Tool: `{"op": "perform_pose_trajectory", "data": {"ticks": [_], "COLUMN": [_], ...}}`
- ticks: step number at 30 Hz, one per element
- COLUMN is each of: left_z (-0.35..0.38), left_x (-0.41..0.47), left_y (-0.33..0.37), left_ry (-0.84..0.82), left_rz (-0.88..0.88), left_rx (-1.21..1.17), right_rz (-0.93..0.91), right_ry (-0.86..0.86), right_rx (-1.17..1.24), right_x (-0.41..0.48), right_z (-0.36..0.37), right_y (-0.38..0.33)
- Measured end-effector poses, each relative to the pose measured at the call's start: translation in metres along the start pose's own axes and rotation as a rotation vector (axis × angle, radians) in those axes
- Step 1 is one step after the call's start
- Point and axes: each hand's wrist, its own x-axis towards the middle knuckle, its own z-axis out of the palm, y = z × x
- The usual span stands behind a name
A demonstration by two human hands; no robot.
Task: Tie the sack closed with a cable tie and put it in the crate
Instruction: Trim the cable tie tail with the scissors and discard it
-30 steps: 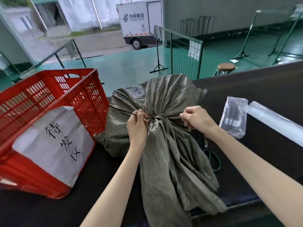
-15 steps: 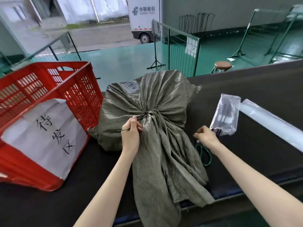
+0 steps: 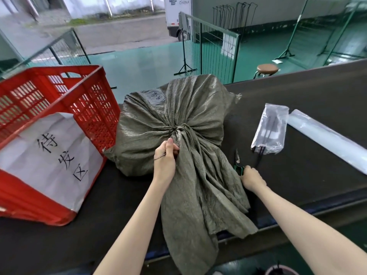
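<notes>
Sack (image 3: 178, 124), crate (image 3: 59, 108), scissors (image 3: 238, 163), one clear bag of spare ties (image 3: 270, 130), one long clear roll (image 3: 325, 139): one of each lies on the dark tabletop (image 3: 309, 100), and two bare hands work among them. The sack is grey-green woven cloth, full and rounded, lying just right of the red crate and touching its near corner. Its neck is gathered tight at the middle under a thin dark cable tie (image 3: 179, 128), and the loose mouth spreads toward the near edge and hangs over it. The crate stands tilted, a white paper sign (image 3: 51, 155) with black characters on its side. The left hand (image 3: 165, 157) pinches the tie's thin tail just below the knot. The right hand (image 3: 252, 177) is curled closed on the green scissor handles at the sack's right edge. A second ago that hand was up at the neck, gripping the gathered cloth; half a second ago it was already down at the scissors.
</notes>
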Motion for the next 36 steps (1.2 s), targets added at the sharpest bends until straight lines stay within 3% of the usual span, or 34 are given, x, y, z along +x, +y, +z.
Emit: {"op": "perform_pose_trajectory", "data": {"ticks": [6,12,20,29,36], "left_z": [-0.008,-0.010,-0.003,-0.009,-0.019], "left_x": [0.001,0.003,0.011,0.020,0.023], "left_y": [0.003,0.001,-0.002,-0.002,0.009], "left_ry": [-0.003,-0.016,-0.034,0.007,-0.019], "left_rz": [0.003,0.020,0.106,0.155,0.095], "left_rx": [0.022,0.068,0.140,0.128,0.055], "right_rz": [0.007,0.098,0.232,-0.019,-0.326], "right_ry": [0.002,-0.002,0.134,0.315,0.245], "right_rx": [-0.124,-0.086,0.292,0.666,1.074], "right_x": [0.002,0.004,0.005,0.008,-0.012], "right_z": [-0.002,-0.012,-0.006,-0.030,-0.062], "right_y": [-0.003,0.012,0.011,-0.018,-0.065]}}
